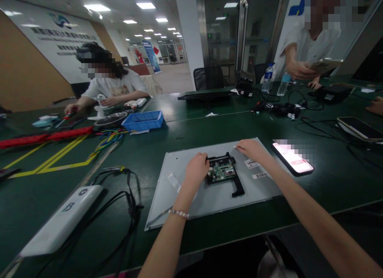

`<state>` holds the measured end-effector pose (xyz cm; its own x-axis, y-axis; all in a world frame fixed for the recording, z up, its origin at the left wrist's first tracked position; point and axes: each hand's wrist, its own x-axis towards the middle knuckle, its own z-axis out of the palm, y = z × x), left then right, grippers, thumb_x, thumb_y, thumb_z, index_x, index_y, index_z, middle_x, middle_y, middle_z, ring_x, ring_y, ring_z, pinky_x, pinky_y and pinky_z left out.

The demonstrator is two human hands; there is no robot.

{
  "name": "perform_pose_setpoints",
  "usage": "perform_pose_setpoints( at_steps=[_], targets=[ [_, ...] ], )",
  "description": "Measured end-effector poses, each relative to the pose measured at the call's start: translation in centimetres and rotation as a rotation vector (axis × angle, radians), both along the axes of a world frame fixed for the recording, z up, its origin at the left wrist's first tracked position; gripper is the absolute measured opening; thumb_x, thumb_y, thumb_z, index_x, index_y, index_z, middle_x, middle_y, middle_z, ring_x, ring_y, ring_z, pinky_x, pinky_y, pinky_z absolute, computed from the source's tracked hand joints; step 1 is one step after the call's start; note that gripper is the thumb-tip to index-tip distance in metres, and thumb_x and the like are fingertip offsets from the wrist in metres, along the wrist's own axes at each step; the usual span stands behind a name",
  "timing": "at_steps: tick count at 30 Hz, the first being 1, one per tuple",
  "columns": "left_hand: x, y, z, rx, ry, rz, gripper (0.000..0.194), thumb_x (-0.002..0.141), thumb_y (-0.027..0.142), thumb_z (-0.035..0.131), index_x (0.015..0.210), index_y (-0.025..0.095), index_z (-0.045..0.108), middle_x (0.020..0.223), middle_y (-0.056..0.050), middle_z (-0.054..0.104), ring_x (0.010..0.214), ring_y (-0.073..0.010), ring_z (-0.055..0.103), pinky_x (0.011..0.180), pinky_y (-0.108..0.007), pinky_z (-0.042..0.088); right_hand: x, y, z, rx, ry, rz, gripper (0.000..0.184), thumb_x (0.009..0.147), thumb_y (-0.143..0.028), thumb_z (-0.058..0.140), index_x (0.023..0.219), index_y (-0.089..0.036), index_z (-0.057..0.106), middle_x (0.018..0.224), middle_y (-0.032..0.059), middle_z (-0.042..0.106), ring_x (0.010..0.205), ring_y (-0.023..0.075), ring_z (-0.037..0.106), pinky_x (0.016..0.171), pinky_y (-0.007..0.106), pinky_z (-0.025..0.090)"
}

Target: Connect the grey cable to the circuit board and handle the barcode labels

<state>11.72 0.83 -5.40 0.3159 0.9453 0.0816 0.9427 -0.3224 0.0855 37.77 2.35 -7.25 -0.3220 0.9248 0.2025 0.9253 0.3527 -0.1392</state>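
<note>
Head view, dial centered on the green circuit board (221,172), twelve pointing away from the wearer: where is the board sitting?

It is sitting within a black plastic bracket (238,189), whose arm is extending toward five o'clock. Both are lying on a silver-grey flat panel (206,206), which is resting on the green tabletop (191,130). A barcode label (260,175) is showing on the panel at three o'clock.

State the condition of each hand.

At nine o'clock, the left hand (196,168) is gripping the edge of the bracket with bent fingers; a beaded bracelet (178,214) is encircling that wrist. At one o'clock, the fingertips of the right hand (251,149) are pointing down near the panel's far edge. Whether they are gripping anything, I cannot tell.

Which items are surrounding the panel?

A lit smartphone (290,155) is lying between two and three o'clock. A white elongated housing (62,222) is lying at eight, beside black cables (130,206). A blue plastic bin (145,126) is standing at ten; beyond it, a co-worker (124,84) is holding a red-handled screwdriver (70,113). Two plastic bottles (267,79) are standing at one.
</note>
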Motion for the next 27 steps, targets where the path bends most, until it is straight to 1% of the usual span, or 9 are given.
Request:
perform_pose_setpoints(
  at_steps=[4, 9, 14, 21, 27],
  targets=[
    [0.0, 0.0, 0.1, -0.006, 0.006, 0.0, 0.022, 0.089, 0.024, 0.042, 0.103, 0.018, 0.058, 0.098, -0.007, 0.06, 0.088, -0.0171, 0.059, 0.076, -0.025, 0.043, -0.3, -0.1, 0.0, 0.0, -0.013, -0.031, 0.025, 0.093, -0.027, 0.044, 0.103, -0.018, 0.065, 0.102, 0.0091, 0.066, 0.098, 0.0176, 0.059, 0.083, 0.025, 0.04],
    [0.0, 0.1, 0.3, 0.004, 0.008, -0.003, 0.021, 0.088, 0.023, 0.042, 0.1, 0.018, 0.058, 0.095, -0.007, 0.061, 0.084, -0.0174, 0.059, 0.073, -0.026, 0.043, -0.8, -0.5, 0.4, 0.027, 0.003, -0.058, 0.025, 0.092, -0.026, 0.044, 0.099, -0.017, 0.066, 0.099, 0.009, 0.067, 0.094, 0.0178, 0.06, 0.08, 0.024, 0.04],
    [-0.1, 0.3, 0.1, 0.013, 0.006, -0.009, 0.022, 0.088, 0.024, 0.042, 0.102, 0.018, 0.058, 0.095, -0.007, 0.062, 0.084, -0.0177, 0.06, 0.073, -0.026, 0.043, -1.4, -1.1, 1.0, 0.05, 0.043, -0.076, 0.024, 0.092, -0.023, 0.043, 0.102, -0.017, 0.064, 0.105, 0.0078, 0.065, 0.096, 0.0173, 0.059, 0.08, 0.024, 0.04],
    [-0.1, 0.4, 0.0, 0.015, 0.0, -0.005, 0.02, 0.087, 0.023, 0.043, 0.1, 0.018, 0.057, 0.096, -0.008, 0.064, 0.086, -0.0187, 0.06, 0.073, -0.027, 0.043, -3.2, -1.5, 1.7, 0.08, 0.126, 0.014, 0.024, 0.092, -0.022, 0.044, 0.104, -0.019, 0.063, 0.106, 0.0059, 0.065, 0.097, 0.0167, 0.059, 0.081, 0.025, 0.041],
    [0.1, 0.3, -0.1, -0.003, -0.023, 0.033, 0.018, 0.088, 0.024, 0.043, 0.099, 0.017, 0.055, 0.096, -0.008, 0.065, 0.086, -0.0184, 0.061, 0.072, -0.026, 0.043, -6.2, -1.3, 2.4, 0.061, 0.082, 0.124, 0.02, 0.091, -0.021, 0.046, 0.098, -0.018, 0.065, 0.1, 0.0078, 0.066, 0.096, 0.0182, 0.059, 0.082, 0.026, 0.04]
  ],
)
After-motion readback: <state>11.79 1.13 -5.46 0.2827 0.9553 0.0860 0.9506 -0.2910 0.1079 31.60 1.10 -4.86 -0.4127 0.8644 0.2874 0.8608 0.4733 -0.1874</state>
